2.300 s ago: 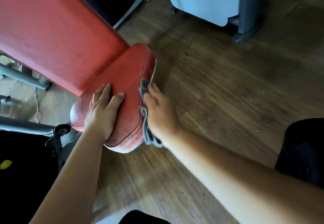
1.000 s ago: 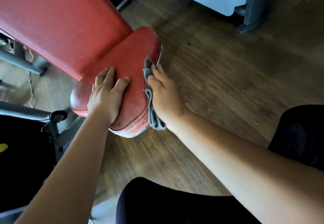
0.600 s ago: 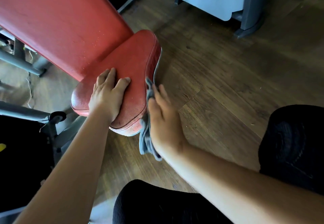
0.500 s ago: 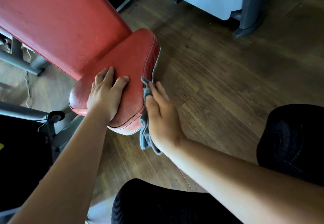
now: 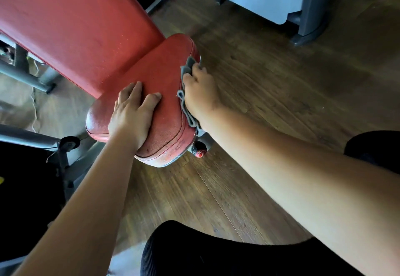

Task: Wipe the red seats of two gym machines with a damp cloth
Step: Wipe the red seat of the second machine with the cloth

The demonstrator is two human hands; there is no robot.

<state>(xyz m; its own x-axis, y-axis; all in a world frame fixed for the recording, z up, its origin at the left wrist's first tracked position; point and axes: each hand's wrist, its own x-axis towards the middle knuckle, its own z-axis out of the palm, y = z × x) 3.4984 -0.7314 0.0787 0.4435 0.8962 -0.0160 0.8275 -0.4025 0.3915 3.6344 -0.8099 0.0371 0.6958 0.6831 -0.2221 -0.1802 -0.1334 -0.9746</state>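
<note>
— While the left hand (image 5: 132,111) lay flat on the near end of the red seat (image 5: 164,76), fingers straight and holding nothing, where was the cloth (image 5: 187,66)?
— On the seat's right side, under the right hand (image 5: 200,94). Its nearly straight fingers pressed it there. The cloth looked soft and floppy, so bunch it in the palm.
— What was hidden?
— Most of the cloth, the right thumb, and any second seat.
</note>
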